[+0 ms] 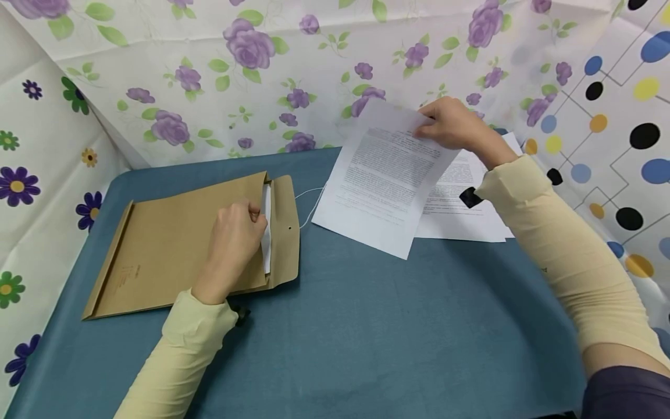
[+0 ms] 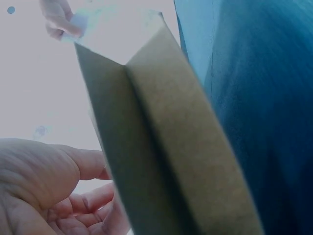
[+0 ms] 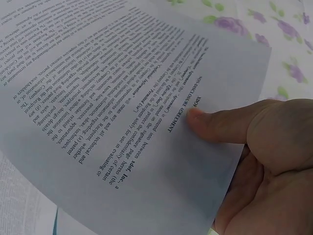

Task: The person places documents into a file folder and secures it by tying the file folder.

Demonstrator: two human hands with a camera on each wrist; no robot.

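Observation:
A brown paper envelope [image 1: 167, 244] lies on the left of the table with its flap [image 1: 285, 233] folded out to the right. My left hand [image 1: 230, 247] pinches the front panel at the mouth, and white paper [image 1: 267, 250] shows just inside. In the left wrist view, the thumb and curled fingers [image 2: 100, 215] meet at the envelope's edge [image 2: 112, 117]. My right hand [image 1: 452, 123] holds up a printed sheet [image 1: 379, 180] by its top right corner. In the right wrist view the thumb [image 3: 215, 125] presses on the page beside the heading "NON-DISCLOSURE AGREEMENT".
More printed sheets [image 1: 460, 203] lie at the right back of the table, partly behind the raised one. A thin white string [image 1: 316, 203] runs from the envelope toward the held sheet. Flowered and dotted cloths [image 1: 193, 87] enclose the blue table [image 1: 366, 337].

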